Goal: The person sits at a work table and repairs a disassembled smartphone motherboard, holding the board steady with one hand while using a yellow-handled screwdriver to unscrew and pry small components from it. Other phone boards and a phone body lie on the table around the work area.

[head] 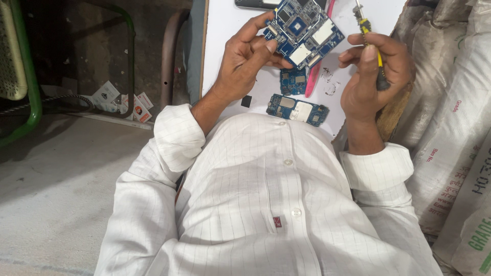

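Nearest the lens: a white, thin-checked shirt (pixel 266 204) filling the lower frame, both cuffs rolled back off the wrists, probably to keep cloth clear of the work.

Just beyond, at the near edge of the white tabletop (pixel 225 30): a long blue circuit board (pixel 297 109) lying flat, a smaller blue board (pixel 293 82) just behind it, a small black square chip (pixel 246 101) toward the near-left corner, and a pink strip-shaped tool (pixel 313 81) slanting up beside the smaller board. All parked close under the hands, seemingly for easy reach.

Above these, the left hand (pixel 244 61) clamped on a larger blue circuit board (pixel 304 31), fingers curled round its left edge, thumb pressed on the near corner; board lifted off the tabletop and tilted face-up toward the eyes, likely for a clear look at its components and metal shields.

To the right, well apart from the left, the right hand (pixel 373 76) closed round a yellow-and-black screwdriver (pixel 369 41), shaft pointing up and away, tip near the board's right corner but not touching it — poised rather than applied.

Farthest, at the tabletop's far edge: a dark flat device (pixel 255 4), mostly cut off. Stacked woven sacks (pixel 450 133) on the right; a green metal frame (pixel 28 87) and scattered paper scraps (pixel 123 102) on the grey floor at left.
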`<state>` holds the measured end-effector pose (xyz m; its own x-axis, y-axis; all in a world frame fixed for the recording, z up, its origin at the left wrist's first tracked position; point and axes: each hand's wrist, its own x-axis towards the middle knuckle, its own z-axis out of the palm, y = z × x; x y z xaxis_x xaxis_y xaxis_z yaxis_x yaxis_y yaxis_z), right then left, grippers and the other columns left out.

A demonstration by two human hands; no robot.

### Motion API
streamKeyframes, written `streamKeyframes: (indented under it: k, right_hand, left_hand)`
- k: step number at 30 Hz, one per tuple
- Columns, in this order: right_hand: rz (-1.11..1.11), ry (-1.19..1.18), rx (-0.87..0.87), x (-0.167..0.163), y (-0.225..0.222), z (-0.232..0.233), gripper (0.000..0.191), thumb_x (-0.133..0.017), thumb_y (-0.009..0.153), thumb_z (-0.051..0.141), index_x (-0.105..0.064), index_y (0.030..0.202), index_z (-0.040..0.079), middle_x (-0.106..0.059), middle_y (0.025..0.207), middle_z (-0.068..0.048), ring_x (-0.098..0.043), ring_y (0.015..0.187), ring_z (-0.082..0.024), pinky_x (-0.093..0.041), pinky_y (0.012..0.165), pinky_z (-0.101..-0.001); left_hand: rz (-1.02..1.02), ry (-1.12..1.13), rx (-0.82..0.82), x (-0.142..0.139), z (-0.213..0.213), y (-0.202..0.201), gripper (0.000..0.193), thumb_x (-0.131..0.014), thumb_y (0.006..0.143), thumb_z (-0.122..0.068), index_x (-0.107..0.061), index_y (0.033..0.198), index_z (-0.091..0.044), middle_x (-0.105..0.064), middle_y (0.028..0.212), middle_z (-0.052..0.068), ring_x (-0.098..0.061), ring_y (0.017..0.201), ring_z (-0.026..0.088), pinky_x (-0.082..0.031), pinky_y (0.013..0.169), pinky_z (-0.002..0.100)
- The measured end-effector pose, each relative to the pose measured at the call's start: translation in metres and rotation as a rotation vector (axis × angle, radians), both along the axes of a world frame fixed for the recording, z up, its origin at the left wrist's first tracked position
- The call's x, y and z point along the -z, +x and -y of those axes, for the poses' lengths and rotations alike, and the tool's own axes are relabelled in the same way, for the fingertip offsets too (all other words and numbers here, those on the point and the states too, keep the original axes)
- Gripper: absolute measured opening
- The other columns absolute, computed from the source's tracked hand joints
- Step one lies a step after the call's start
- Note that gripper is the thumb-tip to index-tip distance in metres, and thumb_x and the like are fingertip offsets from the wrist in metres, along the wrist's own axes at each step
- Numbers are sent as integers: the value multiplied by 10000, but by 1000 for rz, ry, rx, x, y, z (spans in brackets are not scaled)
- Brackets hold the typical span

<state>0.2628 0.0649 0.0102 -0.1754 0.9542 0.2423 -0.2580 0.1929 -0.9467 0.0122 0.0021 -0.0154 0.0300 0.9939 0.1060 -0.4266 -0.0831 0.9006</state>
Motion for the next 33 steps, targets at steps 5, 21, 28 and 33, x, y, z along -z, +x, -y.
streamKeyframes:
  k: [5,21,28,33]
  right_hand:
    - [42,17,-30,-5,-4,-3,233,-667,1138,178,-608,1251,-17,-741,1090,-180,-715,783,-192,-602,697,-294]
    - [-34,-154,-123,-6,-9,2,197,-778,1050,32,-632,1176,-11,-722,964,-117,-675,759,-116,-593,696,-232]
    - [-18,-154,-119,-7,-11,1,197,-777,1059,17,-628,1185,-10,-729,1005,-127,-696,835,-119,-605,755,-235]
    - [-13,-141,-128,-6,-10,1,190,-774,1050,16,-629,1171,-1,-730,998,-125,-697,846,-116,-603,790,-234]
  left_hand:
    - [-36,10,6,-8,1,-2,430,-548,1139,-158,-422,1528,-25,-780,1117,164,-800,950,220,-715,835,379]
    - [-30,8,-20,-11,0,-3,437,-626,1122,-99,-474,1521,-4,-759,1064,159,-763,938,173,-684,826,303]
    - [-61,24,3,-12,0,-5,591,-705,1069,-9,-393,1571,-26,-750,1221,171,-764,1043,186,-693,889,304]
    - [-86,-15,-9,-13,0,-4,588,-700,1063,-15,-401,1569,-26,-758,1222,173,-771,1014,177,-701,834,293]
